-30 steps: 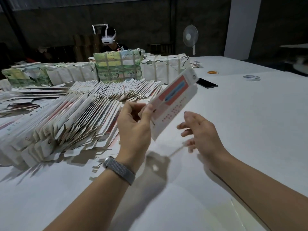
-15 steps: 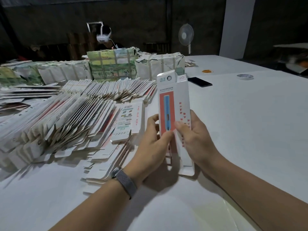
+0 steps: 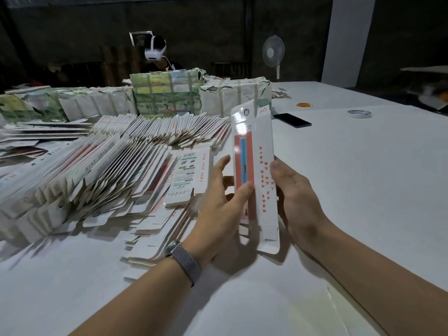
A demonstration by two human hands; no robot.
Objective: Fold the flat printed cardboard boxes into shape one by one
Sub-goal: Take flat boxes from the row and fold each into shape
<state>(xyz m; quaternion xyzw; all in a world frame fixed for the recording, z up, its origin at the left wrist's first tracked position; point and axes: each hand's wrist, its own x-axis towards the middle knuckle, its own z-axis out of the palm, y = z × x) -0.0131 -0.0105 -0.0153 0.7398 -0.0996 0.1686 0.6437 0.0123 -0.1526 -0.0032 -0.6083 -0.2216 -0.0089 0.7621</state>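
Both hands hold one printed cardboard box (image 3: pixel 254 170) upright above the white table (image 3: pixel 363 178): left hand (image 3: pixel 218 204) pinching its left edge, thumb on the red panel; right hand (image 3: pixel 298 197) gripping its right edge. Flat boxes (image 3: pixel 97 170) fan out at nine o'clock

both hands (image 3: pixel 254 204) hold an upright printed box (image 3: pixel 254 170) above the table (image 3: pixel 363 178).

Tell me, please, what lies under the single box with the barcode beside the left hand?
The barcode box rests on fanned flat boxes spread over the white table. How many lie directly beneath cannot be seen; it covers them.
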